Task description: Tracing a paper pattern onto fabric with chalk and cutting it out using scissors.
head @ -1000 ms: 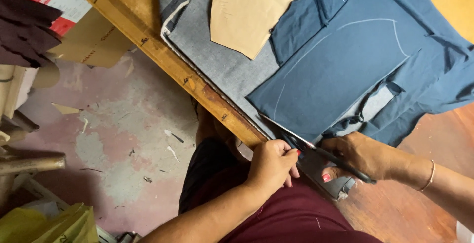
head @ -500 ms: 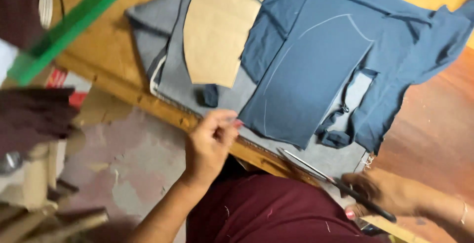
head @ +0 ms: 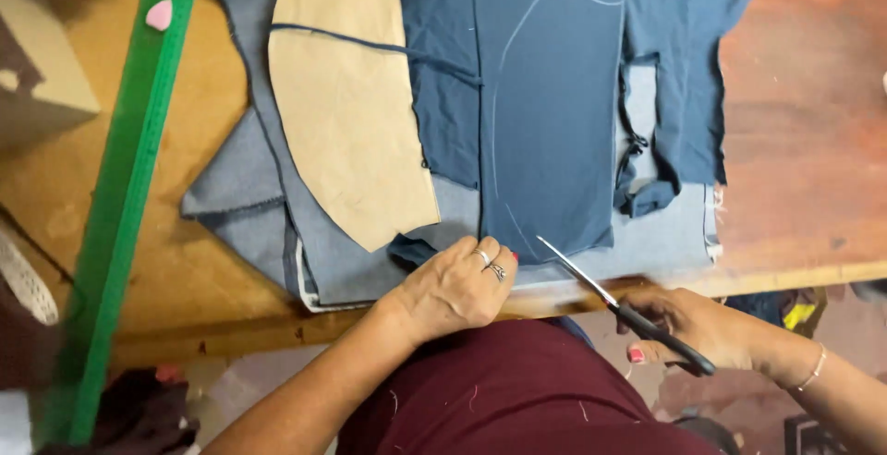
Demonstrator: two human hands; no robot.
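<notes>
Dark blue fabric (head: 554, 132) with a white chalk outline lies on a wooden table (head: 795, 141), over grey fabric (head: 249, 178). A tan paper pattern piece (head: 351, 113) rests on the cloth to the left. My left hand (head: 457, 287), wearing rings, presses on the near edge of the blue fabric. My right hand (head: 698, 326) grips black-handled scissors (head: 614, 303) just off the table's front edge. Their blades point at the lower edge of the chalked piece.
A long green ruler (head: 125, 187) runs along the left of the table, with a pink chalk piece (head: 159, 14) beside its top end. A cardboard box (head: 42, 67) stands at the far left. My maroon garment (head: 517, 390) fills the bottom.
The view has swung so the fabric sits squarely in front. My left hand has settled on the cloth's near edge, and my right hand has brought the scissors up to the fabric.
</notes>
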